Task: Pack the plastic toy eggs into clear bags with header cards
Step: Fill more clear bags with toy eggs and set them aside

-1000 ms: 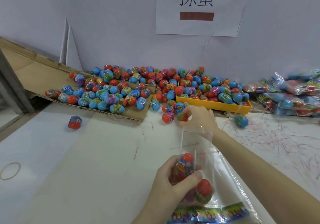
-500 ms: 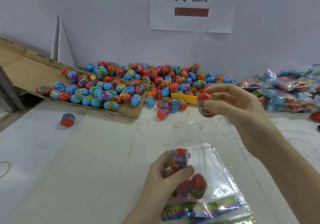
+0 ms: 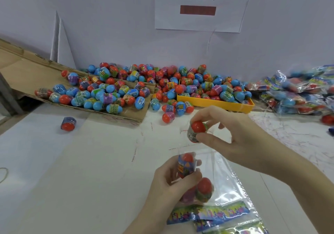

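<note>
Red-capped toy egg (image 3: 197, 129) sits pinched between thumb and fingers of the right hand (image 3: 235, 139), held above the open mouth of the clear bag (image 3: 220, 177). Left hand (image 3: 168, 185) curls round the bag near the counter's near edge, gripping it with eggs inside; its header card (image 3: 207, 213) lies flat on the counter (image 3: 72, 170). Loose eggs (image 3: 162, 85) pile along the far edge, spilling over a yellow tray (image 3: 216, 104) and cardboard (image 3: 126, 115).

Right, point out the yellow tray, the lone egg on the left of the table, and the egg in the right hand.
yellow tray (image 3: 216, 103): head view, on its front wall.
lone egg (image 3: 68, 124): head view, on its middle.
egg in the right hand (image 3: 197, 127): head view, on its red cap.
</note>
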Demonstrator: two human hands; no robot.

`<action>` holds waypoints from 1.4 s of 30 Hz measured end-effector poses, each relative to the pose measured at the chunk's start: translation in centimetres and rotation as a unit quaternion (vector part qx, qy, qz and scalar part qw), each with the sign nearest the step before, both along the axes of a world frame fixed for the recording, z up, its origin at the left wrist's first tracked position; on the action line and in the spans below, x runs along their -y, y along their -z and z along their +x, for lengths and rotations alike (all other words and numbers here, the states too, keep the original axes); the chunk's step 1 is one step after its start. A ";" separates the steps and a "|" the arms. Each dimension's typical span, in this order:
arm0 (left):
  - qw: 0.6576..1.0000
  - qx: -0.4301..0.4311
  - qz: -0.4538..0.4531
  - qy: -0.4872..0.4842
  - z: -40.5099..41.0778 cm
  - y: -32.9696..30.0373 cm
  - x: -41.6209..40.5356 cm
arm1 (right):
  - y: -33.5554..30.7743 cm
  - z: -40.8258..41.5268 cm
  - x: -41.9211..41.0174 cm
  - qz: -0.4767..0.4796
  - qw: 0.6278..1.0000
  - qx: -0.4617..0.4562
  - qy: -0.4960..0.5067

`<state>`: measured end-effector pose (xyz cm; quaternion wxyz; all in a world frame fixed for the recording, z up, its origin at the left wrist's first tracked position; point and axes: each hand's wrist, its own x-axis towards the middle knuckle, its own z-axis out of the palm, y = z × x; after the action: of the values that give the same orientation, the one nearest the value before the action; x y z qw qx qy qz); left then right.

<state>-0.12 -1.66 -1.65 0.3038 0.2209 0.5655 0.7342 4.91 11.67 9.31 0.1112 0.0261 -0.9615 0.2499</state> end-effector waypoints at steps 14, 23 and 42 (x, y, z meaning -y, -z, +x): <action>1.000 0.000 0.000 0.012 -0.1 -0.2 0.2 | -0.3 0.1 -2.2 0.066 0.989 0.126 -0.040; 0.999 0.041 -0.004 0.029 0.1 -0.2 0.3 | 1.2 0.3 -1.8 -0.018 0.999 -0.037 0.023; 0.975 -0.170 -0.053 -0.135 -1.2 -3.9 -0.6 | 1.8 -0.1 -0.9 -0.069 0.996 -0.058 0.014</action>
<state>-1.35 -1.06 2.20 0.1124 0.2474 0.6718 0.6891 4.76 12.56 7.54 0.1721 0.0193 -0.9342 0.3119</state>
